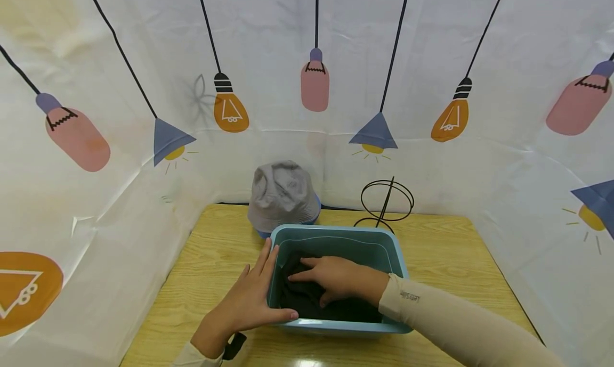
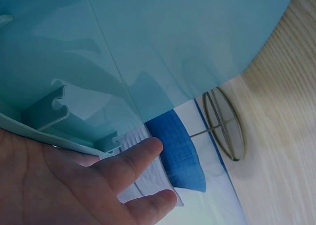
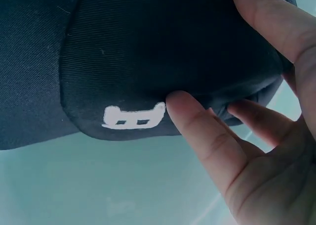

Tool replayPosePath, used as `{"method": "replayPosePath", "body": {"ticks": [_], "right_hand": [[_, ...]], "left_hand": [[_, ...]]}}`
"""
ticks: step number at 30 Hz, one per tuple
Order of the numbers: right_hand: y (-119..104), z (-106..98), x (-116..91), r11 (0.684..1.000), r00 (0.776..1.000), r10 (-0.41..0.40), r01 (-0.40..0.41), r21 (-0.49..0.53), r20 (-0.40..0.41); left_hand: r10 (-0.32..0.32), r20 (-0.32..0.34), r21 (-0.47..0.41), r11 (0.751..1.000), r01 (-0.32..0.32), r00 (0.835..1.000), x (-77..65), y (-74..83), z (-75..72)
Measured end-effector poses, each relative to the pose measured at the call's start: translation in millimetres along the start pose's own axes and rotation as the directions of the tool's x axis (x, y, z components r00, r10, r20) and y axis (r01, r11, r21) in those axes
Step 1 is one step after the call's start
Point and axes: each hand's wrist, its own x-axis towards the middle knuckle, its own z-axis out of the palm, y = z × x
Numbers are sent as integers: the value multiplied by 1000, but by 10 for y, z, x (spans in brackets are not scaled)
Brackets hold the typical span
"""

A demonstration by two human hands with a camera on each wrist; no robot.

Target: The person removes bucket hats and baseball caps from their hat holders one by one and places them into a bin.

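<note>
While the left hand (image 1: 254,298) rests along the left rim of a blue-green bin (image 1: 338,230), thumb on its near-left corner, the fingers lie straight and spread, so that grip stands apart, touching the bin without clasping it. A dark band (image 1: 235,347) circles the wrist below. Just behind the bin's far-left corner, by the far edge of the counter (image 1: 441,260), sits a grey bucket hat (image 1: 283,194) with a blue underside showing at its brim.

Farther right, between the counter's left and right edges, the bin holds dark cloth (image 1: 302,300) low inside it. It looks to me like headwear: the right-wrist view shows a curved edge with a small white emblem (image 3: 133,116) near it. Over it reaches the right hand (image 1: 333,279), fingers apart and touching the fabric; I see no firm hold, though part of that grip is tucked out of sight. A pale sleeve (image 1: 460,314) runs from its wrist across the bin's right rim.

Last, behind the bin and toward the counter's far-right corner, stands a thin black wire stand (image 1: 386,199) with round hoops, bearing nothing.

I judge the step in hand to be feeling out or arranging the cloth. The next move seems to call for a sure pinch on its edge, or a clean release, with the left hand steadying the rim.
</note>
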Motion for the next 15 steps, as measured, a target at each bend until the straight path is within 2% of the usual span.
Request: {"method": "replayPosePath", "body": {"ticks": [15], "right_hand": [[-70, 129, 146, 994, 1000, 1, 2, -105, 27]], "left_hand": [[7, -7, -13, 1000, -7, 1000, -16, 12, -18]]}}
